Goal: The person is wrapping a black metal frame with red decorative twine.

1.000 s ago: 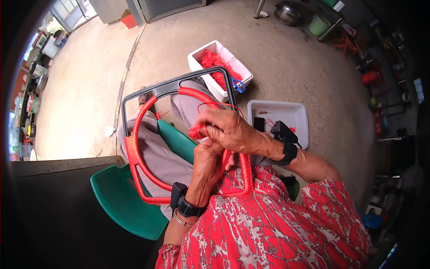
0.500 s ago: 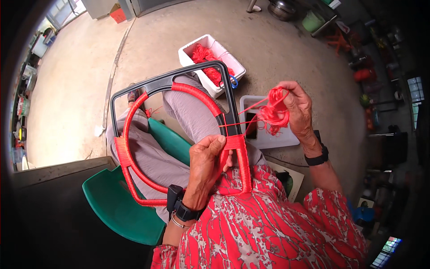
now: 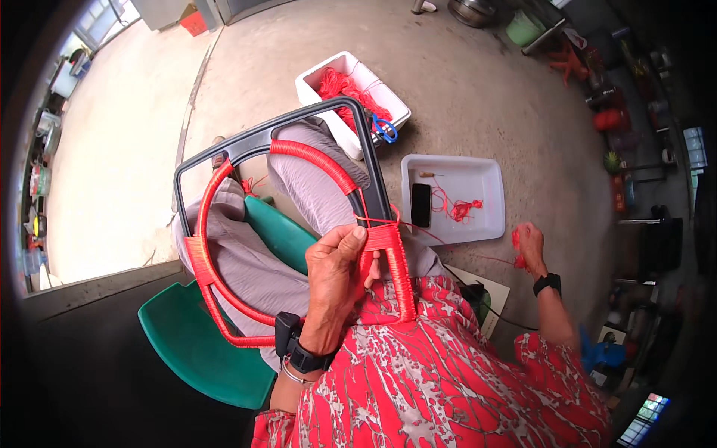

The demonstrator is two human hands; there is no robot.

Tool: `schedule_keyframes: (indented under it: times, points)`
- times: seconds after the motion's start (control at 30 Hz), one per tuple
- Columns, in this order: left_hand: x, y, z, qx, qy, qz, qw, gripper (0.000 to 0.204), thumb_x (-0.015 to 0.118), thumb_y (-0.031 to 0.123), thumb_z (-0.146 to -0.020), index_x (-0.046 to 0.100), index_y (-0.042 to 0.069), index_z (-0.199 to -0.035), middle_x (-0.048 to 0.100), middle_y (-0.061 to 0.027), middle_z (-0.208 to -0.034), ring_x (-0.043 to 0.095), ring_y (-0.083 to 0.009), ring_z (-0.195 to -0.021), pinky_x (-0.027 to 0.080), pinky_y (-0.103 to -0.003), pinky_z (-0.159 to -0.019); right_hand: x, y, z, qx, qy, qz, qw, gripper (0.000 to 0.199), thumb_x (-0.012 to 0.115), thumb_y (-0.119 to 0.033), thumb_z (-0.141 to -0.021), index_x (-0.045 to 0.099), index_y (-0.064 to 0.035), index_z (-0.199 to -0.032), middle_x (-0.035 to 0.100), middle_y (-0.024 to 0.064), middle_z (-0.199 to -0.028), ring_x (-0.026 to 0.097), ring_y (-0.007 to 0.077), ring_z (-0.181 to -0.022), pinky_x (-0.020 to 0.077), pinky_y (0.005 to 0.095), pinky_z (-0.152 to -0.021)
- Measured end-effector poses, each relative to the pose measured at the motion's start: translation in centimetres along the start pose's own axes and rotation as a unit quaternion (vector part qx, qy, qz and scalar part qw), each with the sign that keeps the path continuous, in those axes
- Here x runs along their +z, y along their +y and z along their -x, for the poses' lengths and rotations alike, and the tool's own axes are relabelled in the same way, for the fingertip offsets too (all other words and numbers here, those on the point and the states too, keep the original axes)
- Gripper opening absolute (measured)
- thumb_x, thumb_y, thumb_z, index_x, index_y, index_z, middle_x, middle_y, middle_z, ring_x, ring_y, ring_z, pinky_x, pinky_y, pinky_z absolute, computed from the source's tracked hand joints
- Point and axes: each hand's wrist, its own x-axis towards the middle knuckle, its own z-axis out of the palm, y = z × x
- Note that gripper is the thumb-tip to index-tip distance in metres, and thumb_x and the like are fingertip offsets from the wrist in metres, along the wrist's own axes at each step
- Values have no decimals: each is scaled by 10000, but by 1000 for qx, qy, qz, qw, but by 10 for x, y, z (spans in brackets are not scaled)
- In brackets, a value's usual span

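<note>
Red cord [image 3: 455,246] runs taut from the frame [image 3: 284,224] on the person's lap out to the right hand [image 3: 529,245], whose fingers are pinched shut on its bunched end, held well off to the right. Left hand [image 3: 336,280] grips the frame's cord-wrapped right side, fingers curled tight around it. Beyond lie a white tray [image 3: 485,216] with a phone [image 3: 420,204], then a white box [image 3: 317,82] of red cord with blue scissors [image 3: 385,130].

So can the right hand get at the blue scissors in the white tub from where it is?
Probably not at once: the right hand is pulled out to the side gripping red cord, and the blue scissors lie beyond the frame.
</note>
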Motion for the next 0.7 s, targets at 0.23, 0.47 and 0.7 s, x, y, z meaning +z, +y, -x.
schedule_keyframes:
  times: [0.23,0.47,0.7]
  points:
    - [0,-1,-1,-2,13,-14,1000,198,582,150,-938,606,-46,-952,642,-124,-713,586,-167,-474,420,-240,-375,40,-170,60,-84,-357,-411,835,435,488,-266,-949,477,-24,-1310,578,6,-948,535,79,-882,476,228,-757]
    - [-3,-2,-1,-2,10,-9,1000,206,588,165,-937,601,-40,-953,644,-122,-714,591,-169,-477,421,-243,-371,71,-233,106,-239,-506,-165,812,274,566,-257,-924,634,3,-976,625,-4,-834,554,57,-771,469,218,-716]
    - [5,1,-1,-10,30,8,999,216,599,184,-931,599,-32,-936,640,-142,-715,588,-183,-461,426,-248,-365,50,-170,106,-148,-386,-263,872,290,574,-267,-916,566,-37,-739,522,-54,-684,441,32,-621,402,217,-566]
